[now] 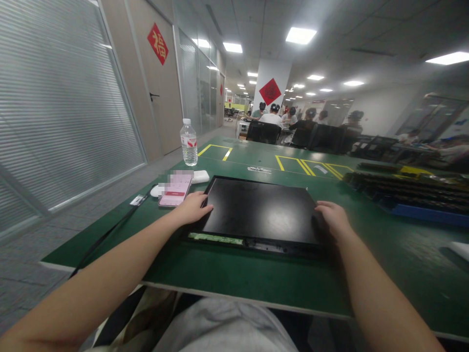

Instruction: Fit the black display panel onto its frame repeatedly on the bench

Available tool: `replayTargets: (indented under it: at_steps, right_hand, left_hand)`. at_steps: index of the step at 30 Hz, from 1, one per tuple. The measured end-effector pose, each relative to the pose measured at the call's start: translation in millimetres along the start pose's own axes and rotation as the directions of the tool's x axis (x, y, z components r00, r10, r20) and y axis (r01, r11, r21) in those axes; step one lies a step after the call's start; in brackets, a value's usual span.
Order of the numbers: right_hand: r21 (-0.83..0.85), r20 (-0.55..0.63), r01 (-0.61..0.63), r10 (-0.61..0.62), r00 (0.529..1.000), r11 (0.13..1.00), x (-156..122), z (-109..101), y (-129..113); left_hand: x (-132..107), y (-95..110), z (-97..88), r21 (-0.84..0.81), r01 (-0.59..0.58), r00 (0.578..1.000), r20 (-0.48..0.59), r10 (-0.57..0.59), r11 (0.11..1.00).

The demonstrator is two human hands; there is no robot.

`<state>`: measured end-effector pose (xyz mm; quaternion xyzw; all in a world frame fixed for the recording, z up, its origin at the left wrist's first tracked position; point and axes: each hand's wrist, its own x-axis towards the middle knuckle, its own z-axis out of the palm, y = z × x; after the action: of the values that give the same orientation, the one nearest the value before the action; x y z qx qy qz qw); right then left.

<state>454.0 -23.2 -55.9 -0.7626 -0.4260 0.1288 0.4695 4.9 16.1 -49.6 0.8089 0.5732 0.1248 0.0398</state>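
A black LCD panel (pixel 264 208) with a glossy reflection lies face up in front of me on the green table. Along its near side runs a strip of green circuit board (pixel 215 238), with a dark bar (pixel 273 246) to its right. My left hand (pixel 193 209) grips the panel's left edge, thumb over the top. At the opposite edge, my right hand (pixel 332 217) has its fingers bent around the side; part of them is hidden. Whether the panel rests fully flat or is slightly raised, I cannot tell.
Left of the panel are a phone (pixel 175 190), a white case (pixel 201 176) and a black strap (pixel 117 225). A water bottle (pixel 189 144) stands behind them. Stacked dark panels (pixel 410 188) in a blue tray (pixel 427 213) occupy the right. Several people sit farther back.
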Motion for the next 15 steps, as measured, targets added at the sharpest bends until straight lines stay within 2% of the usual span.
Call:
replayTargets:
  at_steps: [5,11,13,15]
  right_hand:
    - [0.039,0.001,-0.094,0.095,0.996,0.995,-3.1,-2.7,-5.4]
    - [0.326,0.101,-0.21,0.187,0.977,0.922,2.3,-3.4,-1.1]
    - [0.297,0.11,-0.204,0.179,0.978,0.933,3.0,-3.9,-0.4]
    - [0.173,0.096,-0.137,0.121,0.988,0.975,1.7,-5.1,-1.9]
  left_hand:
    - [0.3,0.3,0.0,0.002,-0.018,1.0,0.006,0.018,1.0]
    - [0.0,1.2,-0.6,0.012,-0.018,1.0,0.014,0.018,1.0]
    - [-0.5,2.0,-1.2,0.017,-0.016,1.0,0.021,0.016,1.0]
    - [-1.0,2.9,-1.8,0.02,-0.013,1.0,0.018,0.013,1.0]
